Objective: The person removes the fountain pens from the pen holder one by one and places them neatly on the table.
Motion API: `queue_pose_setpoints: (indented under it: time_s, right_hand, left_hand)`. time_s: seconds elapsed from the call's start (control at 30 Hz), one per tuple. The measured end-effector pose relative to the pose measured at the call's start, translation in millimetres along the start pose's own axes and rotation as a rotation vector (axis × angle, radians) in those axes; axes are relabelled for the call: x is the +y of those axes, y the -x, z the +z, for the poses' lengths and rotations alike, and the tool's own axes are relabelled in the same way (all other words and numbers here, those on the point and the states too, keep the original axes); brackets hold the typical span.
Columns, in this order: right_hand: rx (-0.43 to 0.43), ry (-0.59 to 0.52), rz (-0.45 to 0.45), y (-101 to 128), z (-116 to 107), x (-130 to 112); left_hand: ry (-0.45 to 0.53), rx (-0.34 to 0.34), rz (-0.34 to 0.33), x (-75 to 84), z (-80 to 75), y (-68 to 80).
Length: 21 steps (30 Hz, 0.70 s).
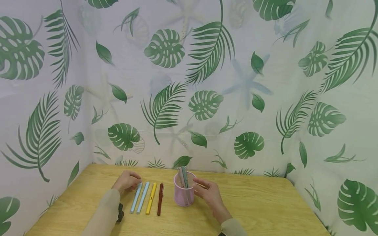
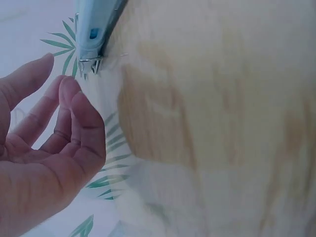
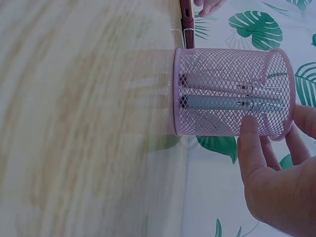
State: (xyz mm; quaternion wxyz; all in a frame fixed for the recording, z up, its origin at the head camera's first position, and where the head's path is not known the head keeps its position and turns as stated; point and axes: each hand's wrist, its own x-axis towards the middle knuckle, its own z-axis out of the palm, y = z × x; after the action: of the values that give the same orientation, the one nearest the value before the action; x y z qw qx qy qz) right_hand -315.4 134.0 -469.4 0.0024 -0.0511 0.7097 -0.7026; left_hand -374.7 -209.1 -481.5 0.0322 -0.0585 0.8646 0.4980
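Note:
My left hand [image 1: 127, 182] is at the top end of the leftmost light blue pen [image 1: 136, 198], its fingers loosely bent. In the left wrist view a gap separates the thumb from the fingers, and the clipped end of a light blue pen [image 2: 96, 32] is just above the fingertips, apart from them. My right hand [image 1: 211, 196] touches the right side of a pink mesh pen holder [image 1: 183, 196] near its rim, with fingers [image 3: 251, 143] fairly straight. Inside the upright holder lean a greyish pen [image 3: 217, 82] and a teal pen [image 3: 217, 102].
Right of the leftmost pen lie another light blue pen [image 1: 143, 198], a yellow pen [image 1: 151, 198] and a dark red pen [image 1: 160, 199], side by side on the wooden table [image 1: 260, 203]. A leaf-patterned white cloth [image 1: 206, 75] encloses the back and sides.

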Motion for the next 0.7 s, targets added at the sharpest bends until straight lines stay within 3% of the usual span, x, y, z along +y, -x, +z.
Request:
queue_pose_setpoints:
  time_s: [0.17,0.3,0.7]
  right_hand:
    - [0.006,0.004,0.010,1,0,-1]
    - [0.008,0.005,0.010,1,1,-2]
    - [0.007,0.005,-0.012,1,1,0]
  left_hand:
    - [0.013,0.032,0.037,2.5,-1.2,-0.2]
    - [0.083,0.061,0.072,5.6,1.0,2.1]
    - [0.161,0.082,0.078,28.6,12.1,18.2]
